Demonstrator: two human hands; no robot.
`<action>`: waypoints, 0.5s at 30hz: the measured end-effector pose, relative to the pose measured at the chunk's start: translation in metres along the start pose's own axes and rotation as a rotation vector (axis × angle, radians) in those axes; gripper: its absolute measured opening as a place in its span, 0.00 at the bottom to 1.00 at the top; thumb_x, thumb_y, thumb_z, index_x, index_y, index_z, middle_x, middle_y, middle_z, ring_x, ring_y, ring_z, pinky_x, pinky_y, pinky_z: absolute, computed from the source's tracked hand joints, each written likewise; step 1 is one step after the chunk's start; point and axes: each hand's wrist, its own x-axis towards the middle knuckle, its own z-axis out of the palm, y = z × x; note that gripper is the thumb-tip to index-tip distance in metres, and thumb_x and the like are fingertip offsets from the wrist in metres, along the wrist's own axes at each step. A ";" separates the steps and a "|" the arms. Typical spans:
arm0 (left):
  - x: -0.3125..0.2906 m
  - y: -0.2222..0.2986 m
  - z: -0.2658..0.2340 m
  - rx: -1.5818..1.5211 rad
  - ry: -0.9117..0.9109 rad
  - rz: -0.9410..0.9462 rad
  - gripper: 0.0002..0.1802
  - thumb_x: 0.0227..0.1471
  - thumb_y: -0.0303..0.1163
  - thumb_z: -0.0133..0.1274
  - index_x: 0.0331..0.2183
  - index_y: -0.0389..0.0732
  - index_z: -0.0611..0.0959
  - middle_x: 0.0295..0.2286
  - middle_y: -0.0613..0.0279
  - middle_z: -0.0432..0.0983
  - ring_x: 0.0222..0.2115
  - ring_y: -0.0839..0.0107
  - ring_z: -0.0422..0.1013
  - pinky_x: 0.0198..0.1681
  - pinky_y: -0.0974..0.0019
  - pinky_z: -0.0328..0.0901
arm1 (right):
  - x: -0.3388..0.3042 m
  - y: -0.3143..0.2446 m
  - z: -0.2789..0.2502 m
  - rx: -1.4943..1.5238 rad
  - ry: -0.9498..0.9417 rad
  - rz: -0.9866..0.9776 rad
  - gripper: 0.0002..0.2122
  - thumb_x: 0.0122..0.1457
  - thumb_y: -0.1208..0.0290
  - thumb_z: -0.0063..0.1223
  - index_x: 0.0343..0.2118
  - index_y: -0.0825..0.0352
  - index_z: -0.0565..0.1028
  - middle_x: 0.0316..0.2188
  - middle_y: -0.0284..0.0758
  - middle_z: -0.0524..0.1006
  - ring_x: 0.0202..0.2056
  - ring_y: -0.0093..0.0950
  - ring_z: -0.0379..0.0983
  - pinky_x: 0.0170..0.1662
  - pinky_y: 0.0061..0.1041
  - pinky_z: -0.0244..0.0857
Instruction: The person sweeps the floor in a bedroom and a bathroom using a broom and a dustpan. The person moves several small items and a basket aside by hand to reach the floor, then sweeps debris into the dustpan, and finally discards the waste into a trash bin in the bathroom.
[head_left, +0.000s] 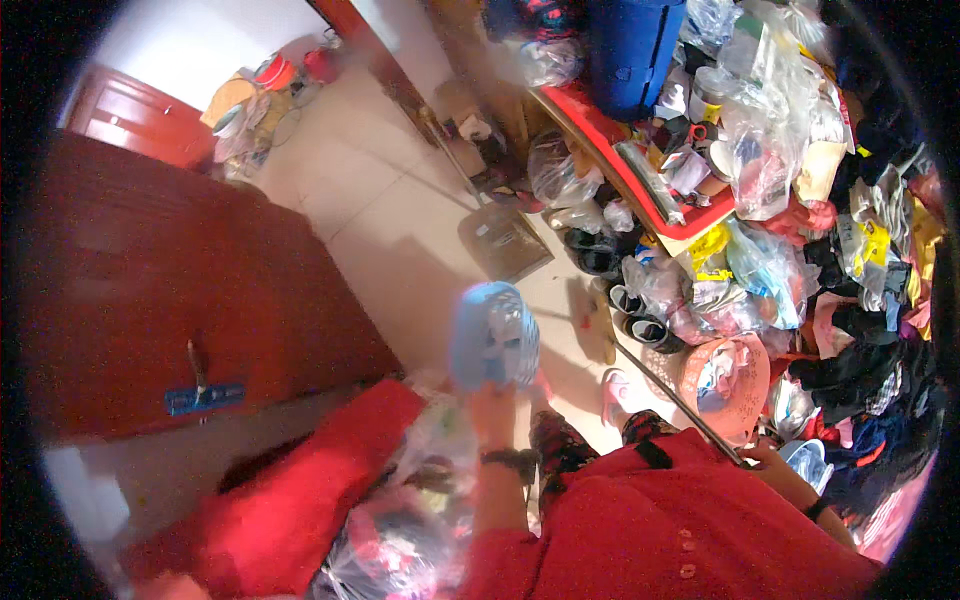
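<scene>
My left hand (490, 402) is closed on a light blue plastic basket (468, 335), held up over the floor. The basket has slotted sides, and motion blurs it a little. My right hand (768, 462) grips a long thin pole (680, 405) at its upper end. The pole slants down to a brownish broom-like head (592, 318) on the tiles. Close to the pole stands a pink round basket (735, 425) with crumpled things inside. Just past my right hand is a small pale blue container (808, 462).
A long-handled dustpan (505, 243) lies on the tiled floor (385, 215). Dark shoes (645, 330) stand beside piled plastic bags (765, 265) and clothes (860, 350). A cluttered red table (600, 140) holds a blue bin (632, 55). On the left is a dark red door (200, 270).
</scene>
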 end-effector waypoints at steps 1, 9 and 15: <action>0.007 0.005 -0.002 0.036 -0.010 0.025 0.21 0.39 0.48 0.58 0.28 0.39 0.80 0.26 0.50 0.75 0.30 0.53 0.71 0.34 0.55 0.65 | 0.018 0.000 0.010 0.008 -0.013 0.011 0.18 0.52 0.76 0.56 0.47 0.71 0.70 0.35 0.32 0.76 0.34 0.18 0.72 0.36 0.19 0.67; 0.087 0.049 -0.045 0.552 -0.296 0.227 0.11 0.46 0.41 0.52 0.32 0.48 0.81 0.28 0.53 0.75 0.31 0.57 0.70 0.33 0.53 0.65 | 0.090 -0.112 0.091 0.316 -0.037 0.032 0.12 0.57 0.71 0.47 0.44 0.66 0.67 0.22 0.27 0.67 0.21 0.15 0.61 0.23 0.12 0.55; 0.135 0.037 -0.052 0.220 -0.269 0.109 0.16 0.47 0.44 0.54 0.30 0.40 0.80 0.25 0.52 0.75 0.26 0.56 0.71 0.32 0.54 0.66 | 0.094 -0.177 0.107 0.263 -0.075 0.032 0.18 0.56 0.73 0.47 0.50 0.67 0.64 0.21 0.28 0.68 0.17 0.17 0.62 0.18 0.14 0.55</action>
